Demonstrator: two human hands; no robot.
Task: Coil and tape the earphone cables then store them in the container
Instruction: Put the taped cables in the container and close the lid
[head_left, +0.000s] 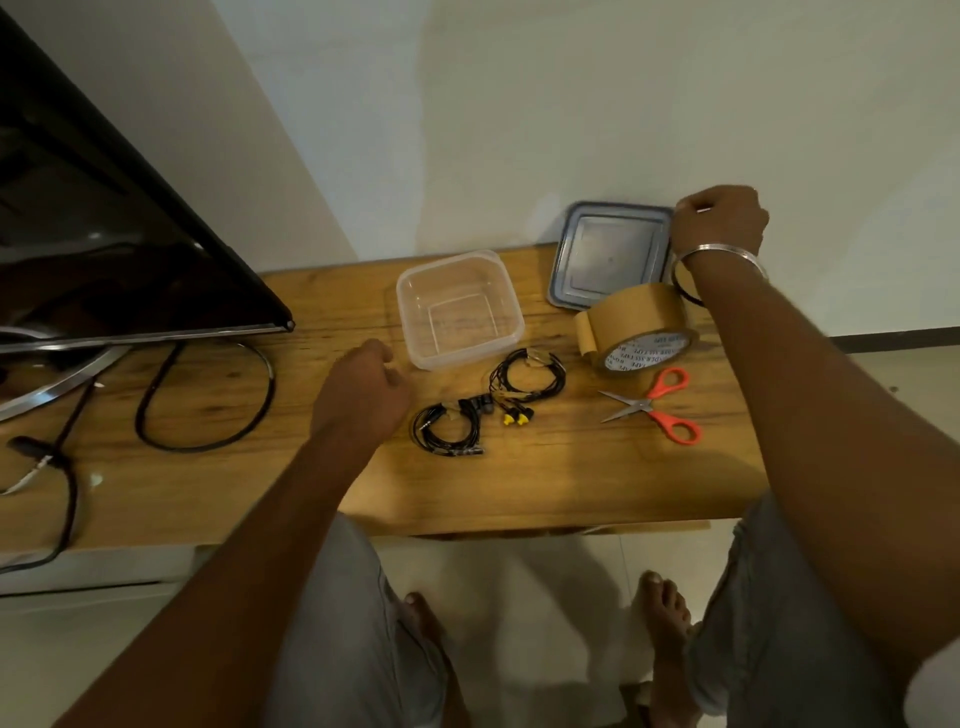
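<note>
A clear square container (460, 309) stands open on the wooden table (545, 478). In front of it lie two coiled black earphone cables, each with bits of tan tape: one with black buds (449, 428), the other (527, 379) with yellow buds (517, 417). My left hand (363, 389) hovers just left of them with curled fingers, and I see nothing in it. My right hand (719, 218) grips the top right corner of the grey-rimmed lid (608, 254), which leans against the wall. A thin black ring (685, 291) shows by that wrist.
A roll of brown tape (636, 332) lies right of the container, with orange-handled scissors (654, 405) in front of it. A black screen (104, 234) on a metal stand fills the left. Its black cables (208, 400) loop over the table. The table's front edge is near my legs.
</note>
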